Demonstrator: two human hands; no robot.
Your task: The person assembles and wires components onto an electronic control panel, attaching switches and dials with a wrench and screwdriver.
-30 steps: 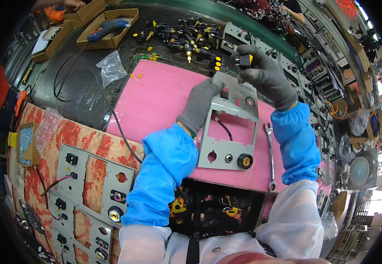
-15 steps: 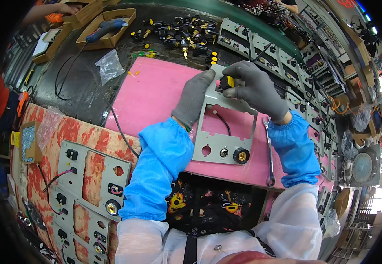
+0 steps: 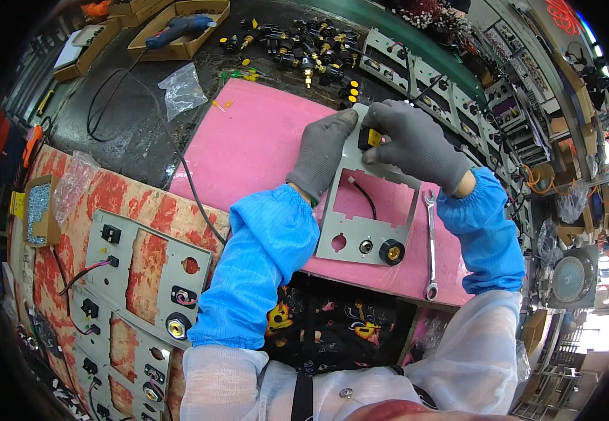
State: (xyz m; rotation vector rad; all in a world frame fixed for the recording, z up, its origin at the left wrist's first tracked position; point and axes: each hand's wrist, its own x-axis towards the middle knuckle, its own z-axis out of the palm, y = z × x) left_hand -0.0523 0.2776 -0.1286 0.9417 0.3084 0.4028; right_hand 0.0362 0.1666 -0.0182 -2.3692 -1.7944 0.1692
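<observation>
A light grey metal panel (image 3: 352,234) with a large rectangular cutout lies tilted in front of me. My left hand (image 3: 322,154), in a grey glove, is closed on its upper left edge, the thumb near the top. Gloved too, my right hand (image 3: 423,146) pinches a small black part with a yellow face (image 3: 370,138) against the panel's upper end. The fingers hide most of this part, so how deep it sits cannot be told. Along the panel's lower end are a round hole, a small metal connector (image 3: 366,246) and a black round fitting with a brass centre (image 3: 392,251).
Under the panel lies a pink mat (image 3: 248,140), with a combination wrench (image 3: 430,242) to the right. Several similar panels (image 3: 118,263) rest at the left, others at the far right. Black-and-brass fittings (image 3: 308,52) are heaped at the back, near a boxed power tool (image 3: 178,29).
The black part has come down from beside the panel's upper opening to press against it, and less of it shows. Panel and hands appear slightly farther right, as the whole view has shifted.
</observation>
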